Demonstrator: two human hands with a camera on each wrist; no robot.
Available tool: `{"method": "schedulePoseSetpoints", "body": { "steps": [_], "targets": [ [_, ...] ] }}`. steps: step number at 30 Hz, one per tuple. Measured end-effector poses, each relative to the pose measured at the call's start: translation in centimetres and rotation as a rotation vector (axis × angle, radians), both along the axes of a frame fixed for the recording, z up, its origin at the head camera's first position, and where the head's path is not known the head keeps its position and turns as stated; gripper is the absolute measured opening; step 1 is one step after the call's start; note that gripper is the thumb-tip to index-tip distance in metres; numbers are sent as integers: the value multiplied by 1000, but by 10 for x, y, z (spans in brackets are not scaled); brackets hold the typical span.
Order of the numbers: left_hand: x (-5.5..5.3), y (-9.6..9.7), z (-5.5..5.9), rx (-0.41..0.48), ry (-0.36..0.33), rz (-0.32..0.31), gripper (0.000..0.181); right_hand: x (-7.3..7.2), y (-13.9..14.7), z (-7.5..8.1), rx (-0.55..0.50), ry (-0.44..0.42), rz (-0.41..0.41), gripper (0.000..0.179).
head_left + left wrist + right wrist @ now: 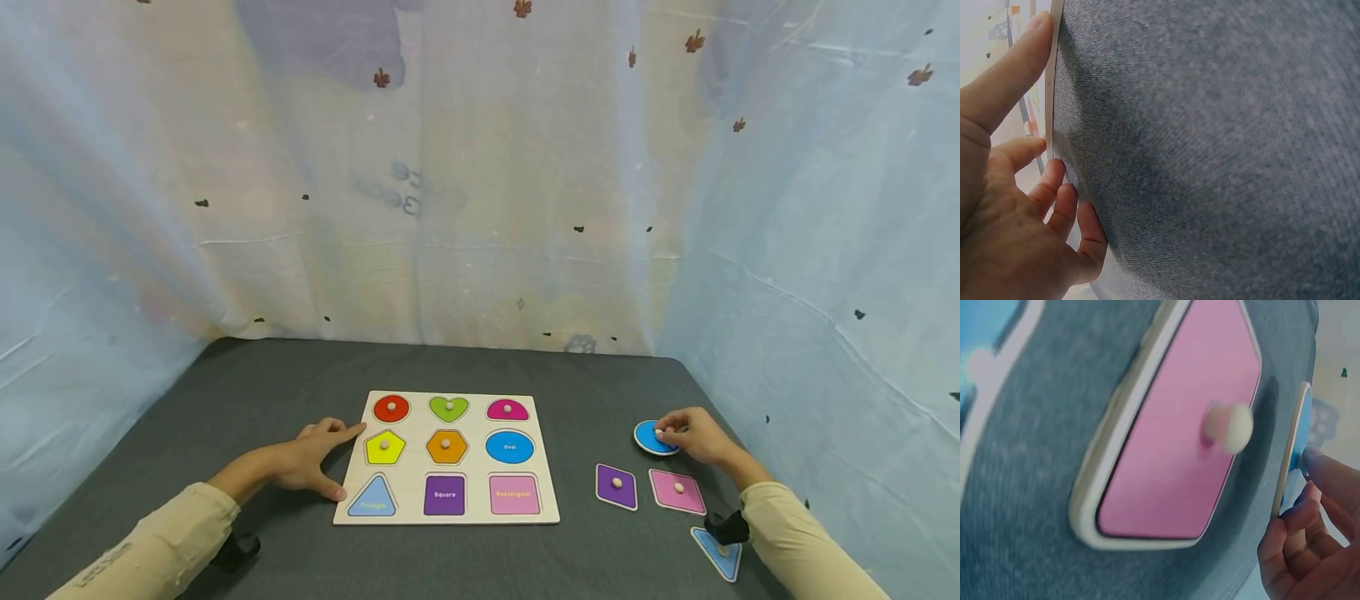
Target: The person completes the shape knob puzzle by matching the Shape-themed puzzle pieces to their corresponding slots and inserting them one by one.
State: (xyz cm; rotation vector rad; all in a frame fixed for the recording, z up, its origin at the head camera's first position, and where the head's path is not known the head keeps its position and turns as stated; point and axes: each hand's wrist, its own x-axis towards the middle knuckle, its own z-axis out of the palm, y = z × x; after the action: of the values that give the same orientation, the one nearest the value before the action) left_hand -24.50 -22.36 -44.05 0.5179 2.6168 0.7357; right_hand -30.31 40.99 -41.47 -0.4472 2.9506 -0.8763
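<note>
My left hand (pixel 307 458) lies at the left edge of a white shape puzzle board (pixel 477 496); its thumb and index fingertip rest on that edge, spread apart. In the left wrist view the thumb (pixel 1007 75) runs straight onto the board's rim. To the right of the board, my right hand (pixel 697 435) pinches the small knob of a blue oval puzzle piece (pixel 645 437). The right wrist view shows this oval (pixel 1301 419) tilted on edge beside the fingers, thumb and fingertips at its knob.
Nearer the front lie a purple square piece (pixel 611 493), a pink rectangle piece (pixel 671 486) and a blue triangle piece (pixel 723 567), partly covered by the right wrist strap. On the board, the red circle (pixel 382 410) and several others have knobs. A curtain (pixel 480 275) hangs behind the table.
</note>
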Motion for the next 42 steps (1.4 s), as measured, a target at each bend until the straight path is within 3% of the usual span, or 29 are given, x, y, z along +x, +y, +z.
{"method": "schedulePoseSetpoints", "body": {
  "steps": [12,31,42],
  "targets": [
    [7,5,8,10,-6,36,110,-2,-22,5,-36,53,63,16],
    [5,3,7,1,-10,21,112,-2,-59,17,-73,89,148,13],
    [4,4,7,-1,-14,36,111,-3,-84,14,-64,73,162,15]
  ]
}}
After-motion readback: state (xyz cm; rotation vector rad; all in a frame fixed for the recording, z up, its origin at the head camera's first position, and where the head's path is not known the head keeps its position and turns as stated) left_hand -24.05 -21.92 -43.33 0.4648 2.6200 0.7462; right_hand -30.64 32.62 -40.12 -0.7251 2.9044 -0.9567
